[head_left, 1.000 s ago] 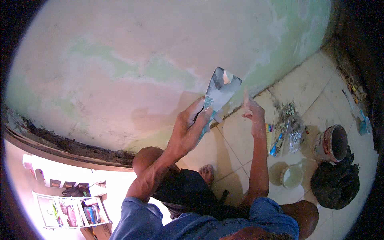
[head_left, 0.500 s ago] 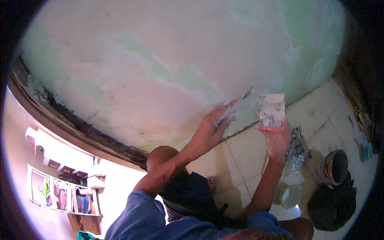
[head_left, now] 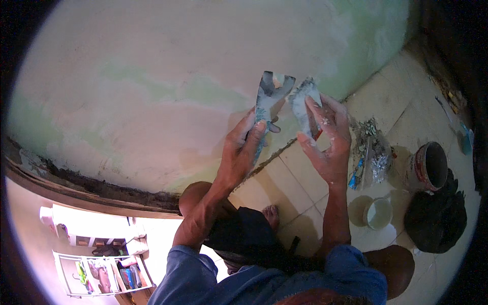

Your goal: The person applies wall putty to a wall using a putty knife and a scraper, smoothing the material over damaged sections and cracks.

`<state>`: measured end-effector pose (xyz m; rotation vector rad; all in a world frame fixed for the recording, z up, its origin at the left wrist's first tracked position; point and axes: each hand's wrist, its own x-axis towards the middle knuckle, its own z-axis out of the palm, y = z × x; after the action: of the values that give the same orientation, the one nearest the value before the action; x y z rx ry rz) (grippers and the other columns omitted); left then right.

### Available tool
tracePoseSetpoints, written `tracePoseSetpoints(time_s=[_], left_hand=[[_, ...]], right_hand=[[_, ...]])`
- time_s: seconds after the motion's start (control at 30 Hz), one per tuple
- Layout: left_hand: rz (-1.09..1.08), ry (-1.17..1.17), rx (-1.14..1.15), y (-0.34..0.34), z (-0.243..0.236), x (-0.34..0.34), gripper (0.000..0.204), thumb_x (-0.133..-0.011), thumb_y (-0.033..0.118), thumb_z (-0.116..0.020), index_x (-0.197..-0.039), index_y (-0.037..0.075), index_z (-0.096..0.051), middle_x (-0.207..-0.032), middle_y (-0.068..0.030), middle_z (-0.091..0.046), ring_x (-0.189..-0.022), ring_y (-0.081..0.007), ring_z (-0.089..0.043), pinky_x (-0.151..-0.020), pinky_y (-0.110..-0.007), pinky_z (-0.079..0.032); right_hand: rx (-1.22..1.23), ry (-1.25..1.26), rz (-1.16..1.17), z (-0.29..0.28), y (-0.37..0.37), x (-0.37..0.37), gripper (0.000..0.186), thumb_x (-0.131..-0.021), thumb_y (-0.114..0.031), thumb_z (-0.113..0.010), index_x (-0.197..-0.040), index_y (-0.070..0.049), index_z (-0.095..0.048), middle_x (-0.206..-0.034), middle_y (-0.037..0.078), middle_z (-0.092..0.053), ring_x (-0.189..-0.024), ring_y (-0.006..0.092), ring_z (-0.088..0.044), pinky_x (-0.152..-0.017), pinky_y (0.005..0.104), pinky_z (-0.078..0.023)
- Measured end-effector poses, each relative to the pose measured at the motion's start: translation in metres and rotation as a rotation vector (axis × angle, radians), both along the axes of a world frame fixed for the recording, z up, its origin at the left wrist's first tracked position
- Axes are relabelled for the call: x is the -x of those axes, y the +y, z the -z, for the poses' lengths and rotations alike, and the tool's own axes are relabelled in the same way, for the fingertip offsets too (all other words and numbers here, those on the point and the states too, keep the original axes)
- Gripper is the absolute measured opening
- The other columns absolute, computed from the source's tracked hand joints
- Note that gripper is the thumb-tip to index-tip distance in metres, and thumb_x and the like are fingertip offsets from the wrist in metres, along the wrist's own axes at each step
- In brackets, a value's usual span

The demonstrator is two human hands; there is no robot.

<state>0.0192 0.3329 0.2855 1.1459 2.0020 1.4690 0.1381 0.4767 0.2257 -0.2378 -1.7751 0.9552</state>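
Note:
My left hand [head_left: 241, 142] is closed round the teal handle of a putty knife [head_left: 271, 91], its metal blade upright and smeared with pale paste. My right hand [head_left: 330, 132] grips a scraper [head_left: 305, 99] with a paste-coated blade and a small red part showing below. The two blades are close together in front of a wall [head_left: 162, 122] with pale patches over green paint. My right fingers have white paste on them.
On the tiled floor [head_left: 295, 183] at right lie debris with a plastic bag [head_left: 378, 165], a bucket [head_left: 428, 165], a small container [head_left: 378, 213] and a black bag [head_left: 434, 223]. A rack of items [head_left: 101, 274] is beyond the dark wall edge at lower left.
The right scraper has turned from broad-side up to a tilted position beside the left knife. The left knife's blade, edge-on half a second ago, faces up again. The view has shifted.

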Motion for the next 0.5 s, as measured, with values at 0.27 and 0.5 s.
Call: tracePoseSetpoints(time_s=[0.27,0.5], left_hand=[[0.040,0.045,-0.014,-0.002,0.008,0.002,0.040,-0.101,0.020,-0.043,-0.137,0.003,-0.045,-0.109,-0.0078,-0.062,-0.091,-0.0135,-0.057,-0.075,-0.028,-0.047],[-0.017,0.271,0.000,-0.021,-0.008,0.007,0.043,-0.097,0.010,-0.049,-0.139,0.003,-0.042,-0.112,-0.0134,-0.058,-0.093,-0.0182,-0.057,-0.079,-0.030,-0.047]], right_hand=[[-0.152,-0.031,0.111,-0.001,-0.001,0.010,0.061,-0.066,0.000,-0.074,-0.125,-0.010,-0.061,-0.128,0.016,-0.049,-0.116,0.0311,-0.051,-0.092,0.0400,-0.045],[-0.023,-0.250,0.105,0.023,0.004,0.012,0.061,-0.070,-0.010,-0.075,-0.128,-0.015,-0.058,-0.126,0.016,-0.050,-0.113,0.0329,-0.053,-0.093,0.0406,-0.045]])
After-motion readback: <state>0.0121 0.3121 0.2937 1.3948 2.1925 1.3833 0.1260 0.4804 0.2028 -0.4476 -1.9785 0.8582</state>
